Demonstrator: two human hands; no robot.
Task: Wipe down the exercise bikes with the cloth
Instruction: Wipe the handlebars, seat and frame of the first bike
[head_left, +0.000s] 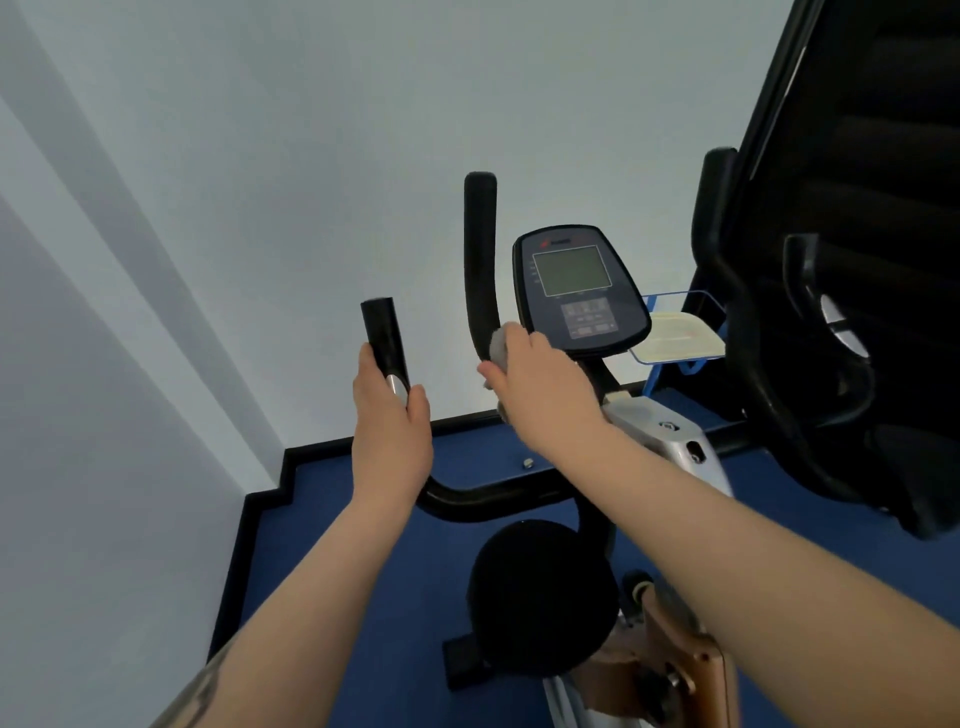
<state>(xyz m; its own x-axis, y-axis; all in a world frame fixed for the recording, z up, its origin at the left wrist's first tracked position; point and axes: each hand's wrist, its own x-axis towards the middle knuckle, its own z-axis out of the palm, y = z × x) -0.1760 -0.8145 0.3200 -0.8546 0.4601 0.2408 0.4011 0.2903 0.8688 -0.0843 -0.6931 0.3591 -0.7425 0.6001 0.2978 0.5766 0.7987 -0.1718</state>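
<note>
Left hand (390, 426) grips near handlebar (385, 338); right hand (540, 382) clutching cloth (500, 345) should wrap far grip (480, 260), wiping full length.

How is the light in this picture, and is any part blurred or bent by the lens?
Head view: soft, even light on the pale wall, with faint diagonal shadow bands at left; wide-angle bend tilts the wall edges; the console screen text is too soft to read; the cloth under the right hand looks slightly blurred.

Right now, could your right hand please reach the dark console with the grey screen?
Probably yes: the right hand, holding the grey cloth, sits just beside the console with nothing between.
</note>
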